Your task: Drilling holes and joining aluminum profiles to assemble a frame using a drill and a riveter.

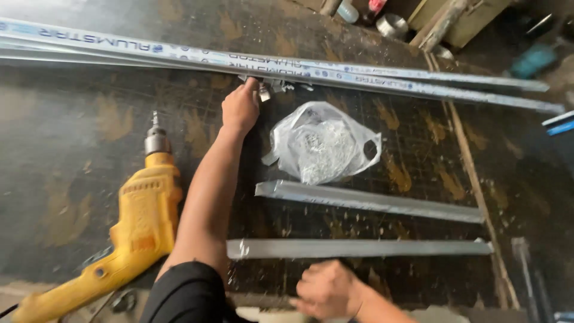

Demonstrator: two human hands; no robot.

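Left hand reaches far forward, fingers pinched on small metal brackets against the long aluminium profiles; right hand rests near, loosely curled (grip unclear), beside a short bar.

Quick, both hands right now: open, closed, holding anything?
Left hand: closed on a small metal piece by the long aluminium profiles.
Right hand: at the bench's near edge; grip cannot be told.

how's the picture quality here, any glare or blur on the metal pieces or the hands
Head view: glare whitens the clear plastic bag and streaks the long aluminium profiles at the top; the right hand at the bottom edge is slightly motion-blurred; the left hand and yellow drill are fairly sharp; the far top-right corner is dim and soft.
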